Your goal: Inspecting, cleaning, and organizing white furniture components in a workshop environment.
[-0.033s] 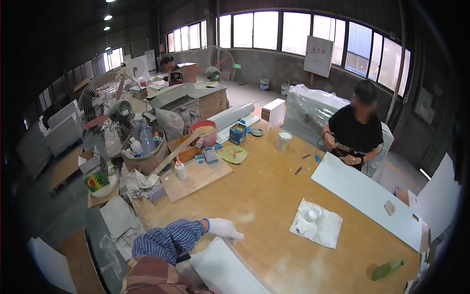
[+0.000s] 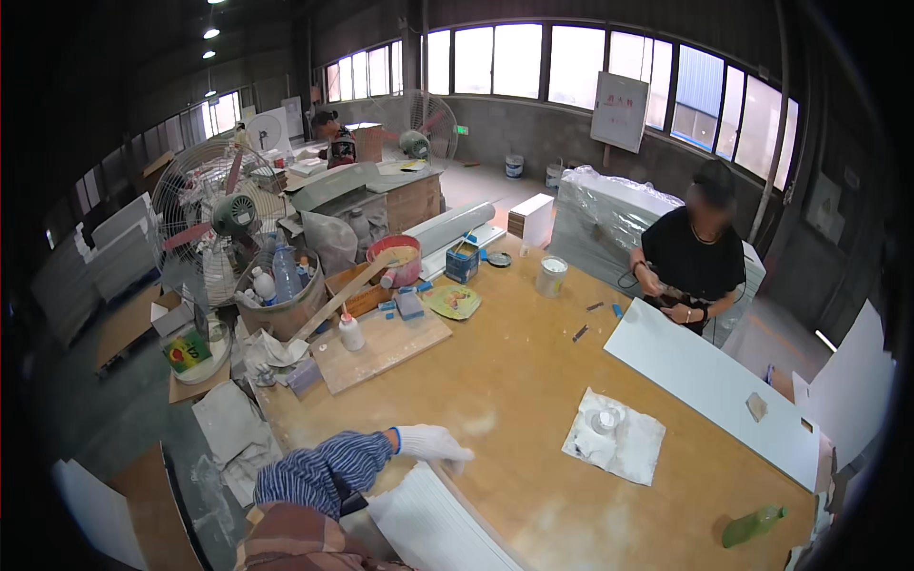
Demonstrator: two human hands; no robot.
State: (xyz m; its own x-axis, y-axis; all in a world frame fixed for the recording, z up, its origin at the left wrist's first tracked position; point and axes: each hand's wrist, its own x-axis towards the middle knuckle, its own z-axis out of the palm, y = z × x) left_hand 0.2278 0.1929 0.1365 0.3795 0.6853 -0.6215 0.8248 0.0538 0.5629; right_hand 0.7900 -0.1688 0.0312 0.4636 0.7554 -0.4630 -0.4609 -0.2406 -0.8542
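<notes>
- Boards (image 2: 433,523), white and stacked, lie at the near side of the table (image 2: 505,381); their long axis slants from the left hand (image 2: 430,444) down to the right, past the lower rim.
- Compared with the earlier frame, little differs: hand and boards sit almost where they were, and the co-worker (image 2: 687,252) remains beside the pale panel (image 2: 705,385).
- Gloved fingers (image 2: 458,457) sit close together, tips bent downward; whether they grip, I cannot tell.
- Boards' far end is just below the fingers, toward the wearer.
</notes>
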